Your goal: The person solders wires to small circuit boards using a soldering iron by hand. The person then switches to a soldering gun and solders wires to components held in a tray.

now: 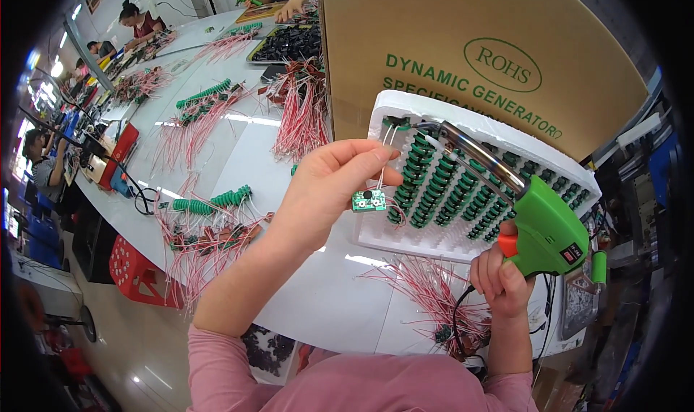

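Observation:
My left hand [336, 177] pinches thin white wires between thumb and fingers. From them a small green circuit board [369, 201] hangs just below my fingertips. The wires also run up to a dark green part [395, 123] at the upper left corner of a white foam tray [473, 103]. Wrapped round the grip of a green soldering gun [553, 228], my right hand [500, 278] has a finger at its orange trigger. The gun's metal barrel points left, its tip close to that corner part. Rows of green and black parts [441, 188] stand in the tray.
A large cardboard box [463, 43] rises behind the tray. Bundles of red and white wires [300, 112] lie about the white table [318, 285], with green coil-like stacks [210, 202] at left. A red stool [141, 271] stands below the table edge. Other people work farther off.

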Motion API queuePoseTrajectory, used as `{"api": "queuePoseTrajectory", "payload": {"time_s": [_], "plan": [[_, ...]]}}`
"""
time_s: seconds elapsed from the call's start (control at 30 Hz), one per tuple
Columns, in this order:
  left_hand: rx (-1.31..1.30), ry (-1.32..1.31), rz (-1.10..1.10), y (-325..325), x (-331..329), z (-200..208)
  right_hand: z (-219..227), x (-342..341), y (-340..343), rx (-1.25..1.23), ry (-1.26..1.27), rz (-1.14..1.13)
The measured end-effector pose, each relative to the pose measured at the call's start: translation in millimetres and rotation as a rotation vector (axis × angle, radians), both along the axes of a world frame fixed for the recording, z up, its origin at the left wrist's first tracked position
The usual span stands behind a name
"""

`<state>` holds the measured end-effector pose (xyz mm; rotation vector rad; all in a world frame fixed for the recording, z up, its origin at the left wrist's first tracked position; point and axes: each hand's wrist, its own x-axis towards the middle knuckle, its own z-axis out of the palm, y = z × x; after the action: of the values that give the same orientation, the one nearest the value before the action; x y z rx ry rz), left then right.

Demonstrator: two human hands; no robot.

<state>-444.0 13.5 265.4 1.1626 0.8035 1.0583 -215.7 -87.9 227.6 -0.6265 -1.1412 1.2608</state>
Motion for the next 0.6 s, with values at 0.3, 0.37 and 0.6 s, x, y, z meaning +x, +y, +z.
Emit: {"api": "queuePoseTrajectory", "payload": {"time_s": [0.3, 0.37, 0.6], "plan": [[-0.337, 0.017, -0.037, 1, 1, 21, 0, 9, 7, -0.074, 0.042, 0.036], [-0.374, 0.019, -0.035, 3, 1, 22, 1, 9, 9, -0.088, 0.024, 0.024], [-0.464, -0.030, -0.005, 6, 2, 28, 0, 7, 17, -0.085, 0.007, 0.038]]}}
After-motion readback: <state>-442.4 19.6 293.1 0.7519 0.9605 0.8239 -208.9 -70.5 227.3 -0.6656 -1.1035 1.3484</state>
